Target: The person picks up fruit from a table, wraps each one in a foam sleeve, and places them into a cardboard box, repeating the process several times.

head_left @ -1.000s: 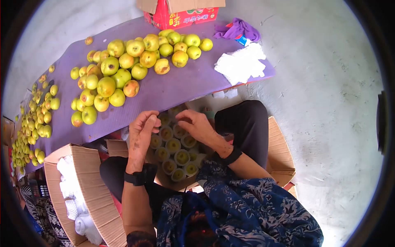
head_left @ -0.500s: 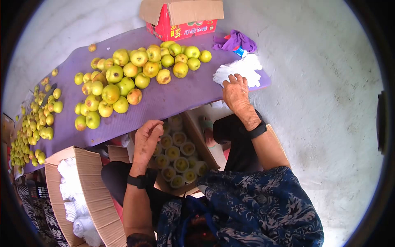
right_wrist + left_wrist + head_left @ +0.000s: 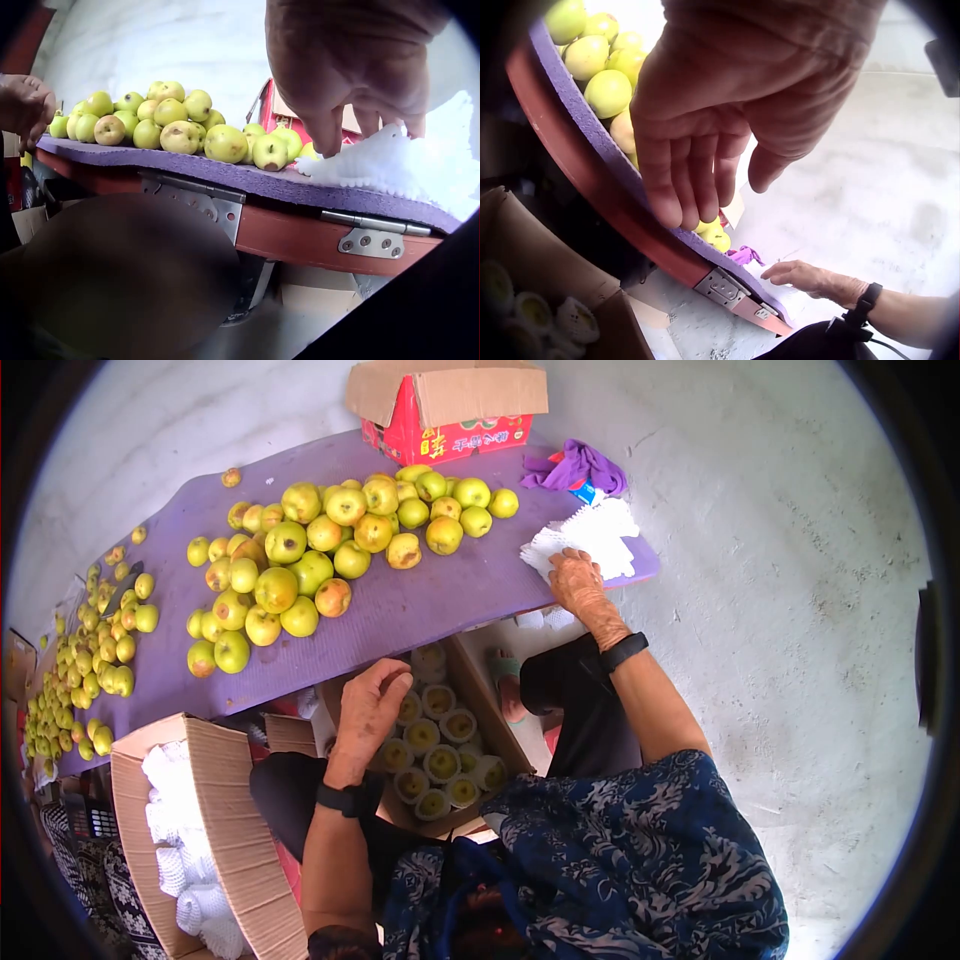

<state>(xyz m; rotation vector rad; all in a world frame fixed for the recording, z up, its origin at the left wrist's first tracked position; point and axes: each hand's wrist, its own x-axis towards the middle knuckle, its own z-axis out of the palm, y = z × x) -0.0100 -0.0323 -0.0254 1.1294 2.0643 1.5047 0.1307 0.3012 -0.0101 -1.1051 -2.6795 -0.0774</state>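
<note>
Fingertips of my right hand rest on a pile of white foam fruit nets at the table's right end. In the right wrist view its thumb and fingers stand apart, tips down at the edge of the nets. My left hand hovers over the near table edge, above a box of netted apples. In the left wrist view that left hand has loosely bent fingers, thumb apart, and nothing in it. Loose green-yellow apples are heaped on the table to the left.
The table has a purple mat. A red carton stands at its back, with a purple cloth nearby. On the left is an open cardboard box holding white foam nets. More apples lie at the far left.
My right hand has moved from over the apple box to the foam nets on the right and stays there. My left hand has shifted only slightly.
</note>
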